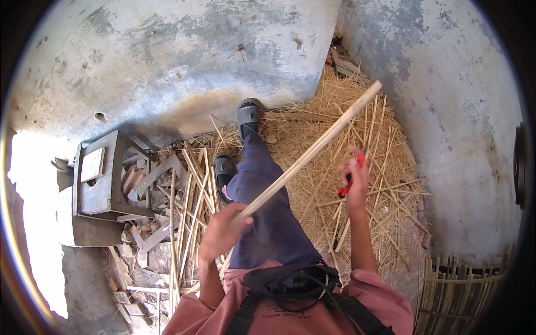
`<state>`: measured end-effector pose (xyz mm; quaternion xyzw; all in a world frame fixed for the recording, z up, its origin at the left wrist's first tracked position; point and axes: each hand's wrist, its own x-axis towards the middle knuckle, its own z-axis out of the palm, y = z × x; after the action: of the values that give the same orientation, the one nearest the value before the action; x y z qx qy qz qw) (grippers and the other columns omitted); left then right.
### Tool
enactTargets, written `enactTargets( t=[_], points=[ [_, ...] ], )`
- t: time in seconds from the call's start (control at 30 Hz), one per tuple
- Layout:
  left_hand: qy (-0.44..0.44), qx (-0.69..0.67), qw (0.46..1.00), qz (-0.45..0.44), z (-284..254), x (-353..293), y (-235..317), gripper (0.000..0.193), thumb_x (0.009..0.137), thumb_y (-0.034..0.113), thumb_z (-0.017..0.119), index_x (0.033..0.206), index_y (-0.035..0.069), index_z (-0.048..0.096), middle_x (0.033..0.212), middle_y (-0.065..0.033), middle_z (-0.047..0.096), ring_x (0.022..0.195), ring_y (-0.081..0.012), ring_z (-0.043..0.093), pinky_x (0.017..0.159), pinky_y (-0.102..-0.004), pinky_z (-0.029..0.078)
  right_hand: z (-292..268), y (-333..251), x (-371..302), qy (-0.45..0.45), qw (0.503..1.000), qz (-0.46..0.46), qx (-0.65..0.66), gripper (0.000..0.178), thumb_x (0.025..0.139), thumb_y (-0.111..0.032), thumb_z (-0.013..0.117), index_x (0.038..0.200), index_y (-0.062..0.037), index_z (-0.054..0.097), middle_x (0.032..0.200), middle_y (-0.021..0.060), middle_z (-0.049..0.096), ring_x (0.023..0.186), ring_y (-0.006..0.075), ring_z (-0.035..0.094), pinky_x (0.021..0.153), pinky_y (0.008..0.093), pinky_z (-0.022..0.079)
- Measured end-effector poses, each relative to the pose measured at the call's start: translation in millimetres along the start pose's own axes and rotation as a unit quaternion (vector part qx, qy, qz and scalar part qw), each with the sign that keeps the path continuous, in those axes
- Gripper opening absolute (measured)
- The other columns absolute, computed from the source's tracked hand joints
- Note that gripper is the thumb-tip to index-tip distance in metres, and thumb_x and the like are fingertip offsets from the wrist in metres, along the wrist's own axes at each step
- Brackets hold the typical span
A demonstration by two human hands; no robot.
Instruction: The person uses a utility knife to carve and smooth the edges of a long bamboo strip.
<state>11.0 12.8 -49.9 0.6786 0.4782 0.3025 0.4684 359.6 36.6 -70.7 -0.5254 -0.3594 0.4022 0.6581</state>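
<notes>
1. Left hand (222, 231) is gripping 1 pale stick (312, 151), fingers wrapped around.
2. Right hand (357, 184) is holding 1 red-handled tool (360, 159), fingers part-curled; type unclear.
3. Stick is slanting up-right, passing over dark trousers (259, 174) and straw-like shavings (312, 198).

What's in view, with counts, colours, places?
Stick: one, pale, centre
Tool: one, red-black, centre right
Shavings: countless, straw, floor
Strips: several, tan, left floor
Rubble: much, grey, left
Wooden frame: one, grey, left
Small thing: one, green, floor
Slatwork: one, tan, lower right
Object: one, black, right edge
Walls: two, grey, top, right
Opening: one, white, left
Shoes: two, grey, upper centre
Trousers: one, navy, centre
Shirt: one, pink, bottom
Pouch: one, black, waist
Left hand: one, bare, around stick
Right hand: one, bare, around tool
</notes>
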Motion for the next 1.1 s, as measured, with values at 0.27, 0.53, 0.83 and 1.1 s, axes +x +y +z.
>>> enactTargets(
  t=[0.27,0.53,0.83,1.1],
  points=[
    [-0.031,-0.111,0.993,0.034,37.4,11.7,22.1,0.026,0.1,0.007,0.071,0.124,0.001,0.062,0.083,0.0038,0.062,0.069,-0.0012,0.051,0.057,-0.022,0.038,54.9,-9.6,-37.5,-0.105,0.994,-0.032,-0.018,0.045,0.103,-0.012,0.064,0.143,0.0026,0.052,0.098,0.003,0.067,0.089,0.0101,0.066,0.079,0.0244,0.051],
    [-0.026,-0.138,0.99,0.015,36.5,7.7,26.6,0.024,0.101,0.008,0.07,0.123,0.003,0.063,0.08,0.0042,0.06,0.066,-0.002,0.048,0.057,-0.0229,0.038,67.8,-34.9,-36.9,-0.107,0.993,-0.023,-0.033,0.04,0.1,-0.009,0.069,0.137,0.0049,0.06,0.106,0.0063,0.072,0.096,0.0116,0.069,0.09,0.0268,0.054],
    [-0.061,-0.15,0.987,-0.019,33.5,3.4,34.3,0.02,0.104,0.017,0.065,0.119,0.003,0.066,0.093,-0.0015,0.064,0.086,-0.0084,0.056,0.078,-0.0262,0.045,65.8,-32.8,-42.6,-0.182,0.97,-0.123,-0.106,0.039,0.099,-0.01,0.062,0.135,0.0038,0.057,0.098,0.0109,0.071,0.087,0.0142,0.069,0.079,0.0314,0.054],
    [-0.057,-0.154,0.986,-0.01,35.5,8.9,47.5,0.018,0.103,0.016,0.067,0.116,0.004,0.066,0.092,-0.0019,0.063,0.087,-0.009,0.056,0.078,-0.0271,0.046,67.2,-28.1,-60.7,-0.239,0.891,-0.247,-0.297,0.032,0.098,-0.025,0.07,0.116,0.0004,0.066,0.091,0.0157,0.069,0.073,0.0293,0.069,0.065,0.0365,0.053]
  ],
)
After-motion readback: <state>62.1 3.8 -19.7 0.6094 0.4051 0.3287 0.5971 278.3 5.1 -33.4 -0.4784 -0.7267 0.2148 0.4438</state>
